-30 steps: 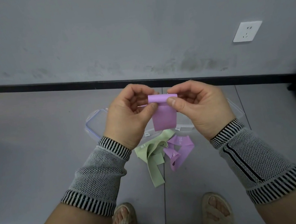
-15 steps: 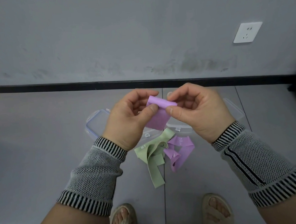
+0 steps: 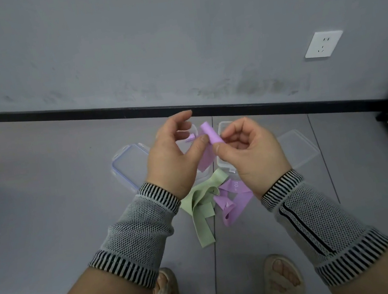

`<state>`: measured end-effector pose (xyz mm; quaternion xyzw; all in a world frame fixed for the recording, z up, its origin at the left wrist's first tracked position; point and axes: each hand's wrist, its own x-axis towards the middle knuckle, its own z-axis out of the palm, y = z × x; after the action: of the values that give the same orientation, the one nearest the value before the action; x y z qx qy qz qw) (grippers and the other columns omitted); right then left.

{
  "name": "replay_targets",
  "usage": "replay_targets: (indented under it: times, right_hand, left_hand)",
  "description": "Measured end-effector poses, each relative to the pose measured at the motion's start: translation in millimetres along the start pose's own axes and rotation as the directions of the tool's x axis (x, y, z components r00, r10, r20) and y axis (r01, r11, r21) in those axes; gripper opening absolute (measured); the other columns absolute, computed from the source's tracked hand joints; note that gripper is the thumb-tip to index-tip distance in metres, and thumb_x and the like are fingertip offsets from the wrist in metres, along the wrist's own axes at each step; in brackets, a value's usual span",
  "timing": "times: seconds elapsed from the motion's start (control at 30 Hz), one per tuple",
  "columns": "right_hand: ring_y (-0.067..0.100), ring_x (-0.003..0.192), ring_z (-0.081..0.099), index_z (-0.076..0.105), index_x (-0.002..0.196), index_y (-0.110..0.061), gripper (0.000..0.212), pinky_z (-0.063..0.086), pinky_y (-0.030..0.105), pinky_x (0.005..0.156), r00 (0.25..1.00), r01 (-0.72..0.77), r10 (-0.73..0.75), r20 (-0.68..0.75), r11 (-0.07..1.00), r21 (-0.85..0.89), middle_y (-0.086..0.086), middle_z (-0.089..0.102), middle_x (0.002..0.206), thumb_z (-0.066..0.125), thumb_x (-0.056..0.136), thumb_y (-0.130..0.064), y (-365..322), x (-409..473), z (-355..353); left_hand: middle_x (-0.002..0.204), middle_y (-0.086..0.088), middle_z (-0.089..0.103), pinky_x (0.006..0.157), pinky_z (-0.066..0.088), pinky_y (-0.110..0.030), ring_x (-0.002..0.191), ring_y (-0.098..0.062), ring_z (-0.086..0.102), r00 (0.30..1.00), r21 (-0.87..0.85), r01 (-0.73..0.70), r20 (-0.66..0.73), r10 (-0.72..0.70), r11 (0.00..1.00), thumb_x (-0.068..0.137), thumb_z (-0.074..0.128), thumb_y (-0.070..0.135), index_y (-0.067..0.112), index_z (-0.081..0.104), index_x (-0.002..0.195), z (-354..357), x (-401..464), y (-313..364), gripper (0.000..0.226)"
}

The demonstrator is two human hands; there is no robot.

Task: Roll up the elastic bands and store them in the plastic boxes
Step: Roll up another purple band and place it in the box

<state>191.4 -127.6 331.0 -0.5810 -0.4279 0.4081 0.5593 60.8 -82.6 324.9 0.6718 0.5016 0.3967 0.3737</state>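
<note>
Grey floor (image 3: 45, 206) tiles and a grey wall (image 3: 147, 40) with a black skirting strip (image 3: 57, 113), white socket (image 3: 323, 44) off to the right. We're looking straight down at our two hands held up over the floor. Our right hand (image 3: 251, 150) has its grip closed on the half-rolled purple band (image 3: 211, 134), thumb and fingertips pinching the lower end of the roll, which tilts up toward the left. Our left hand (image 3: 171, 155) has its thumb pressed against the roll's side; its fingers are loosely curled and lifted off it. The loose tail of that band hangs down between our palms.

Down on the floor, near our sandalled feet, a green band (image 3: 201, 208) lies in a floppy heap, with another purple band (image 3: 231, 201) just beside it on the right. Behind them sit the clear plastic boxes (image 3: 226, 164), mostly hidden by our hands, a blue-edged lid (image 3: 128, 166) to the left and a clear lid (image 3: 298, 146) to the right. Both wrists wear knit striped sleeves (image 3: 137, 230).
</note>
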Motion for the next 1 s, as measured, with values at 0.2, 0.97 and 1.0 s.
replay_targets:
  times: [0.2,0.97,1.0]
  right_hand:
    - [0.015,0.064,0.066,0.055,0.079,-0.009,0.019,0.056,0.027,0.063,0.997,-0.032,0.045,-0.060,0.979,0.203,0.007,0.065,0.075,0.068,0.080,0.004,-4,-2,1]
    - [0.005,0.079,0.061,0.053,0.110,-0.029,0.057,0.054,0.025,0.073,0.921,0.046,-0.030,0.388,0.998,-0.032,-0.004,0.059,0.086,0.071,0.073,0.011,-5,-3,-12]
    - [0.006,0.081,0.060,0.050,0.116,-0.033,0.066,0.055,0.027,0.074,0.906,0.063,-0.033,0.422,0.996,-0.057,-0.003,0.057,0.088,0.071,0.073,0.012,-5,-3,-14]
  left_hand:
    - [0.088,0.008,0.061,0.084,0.050,-0.035,0.082,-0.006,0.056,0.926,-0.241,0.322,-0.119,-0.357,0.916,0.082,0.068,0.033,0.020,0.058,0.089,4,2,0,0.018]
    - [0.063,0.001,0.066,0.054,0.047,-0.019,0.058,-0.009,0.059,0.901,-0.325,0.342,0.379,-0.210,0.882,0.069,0.078,0.018,0.013,0.067,0.069,-28,9,3,0.012]
    - [0.061,0.003,0.065,0.051,0.045,-0.016,0.055,-0.007,0.058,0.893,-0.305,0.343,0.399,-0.208,0.889,0.073,0.076,0.016,0.011,0.066,0.070,-30,8,3,0.011]
